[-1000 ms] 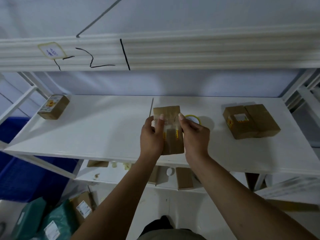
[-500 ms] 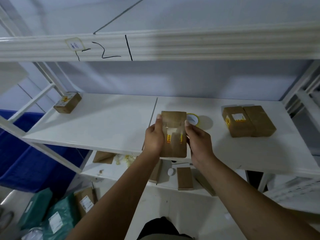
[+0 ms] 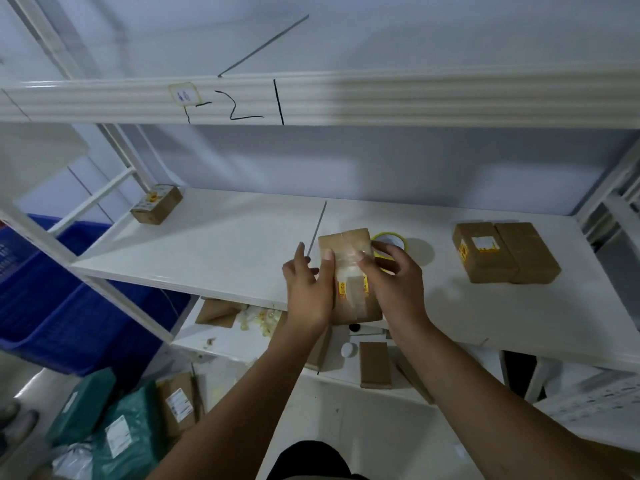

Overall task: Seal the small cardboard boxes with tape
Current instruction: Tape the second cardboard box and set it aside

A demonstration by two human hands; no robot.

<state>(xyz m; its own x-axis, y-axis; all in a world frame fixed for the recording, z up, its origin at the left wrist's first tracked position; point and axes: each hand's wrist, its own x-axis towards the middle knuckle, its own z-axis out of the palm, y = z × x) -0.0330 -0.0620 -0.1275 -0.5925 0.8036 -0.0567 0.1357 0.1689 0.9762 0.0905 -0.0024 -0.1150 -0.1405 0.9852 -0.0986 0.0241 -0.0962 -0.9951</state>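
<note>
I hold a small brown cardboard box (image 3: 349, 271) over the front edge of the white shelf (image 3: 214, 251). Clear tape runs along its top face, and yellow stickers show on it. My right hand (image 3: 394, 282) grips the box's right side, thumb on the tape. My left hand (image 3: 306, 289) is at its left side; the thumb presses on the tape while the fingers are spread clear of the box. A yellow-cored tape roll (image 3: 389, 239) lies on the shelf just behind the box, partly hidden.
Two brown boxes (image 3: 485, 252) (image 3: 530, 252) sit side by side at the shelf's right. Another box (image 3: 156, 204) stands at the far left corner. A lower shelf (image 3: 375, 363) holds more boxes and scraps. Blue bins (image 3: 52, 299) and green parcels (image 3: 114, 427) are at the lower left.
My left fingers have come off the box and spread out, leaving the thumb on the tape. My right hand has shifted further round the box. The view has swung to the left.
</note>
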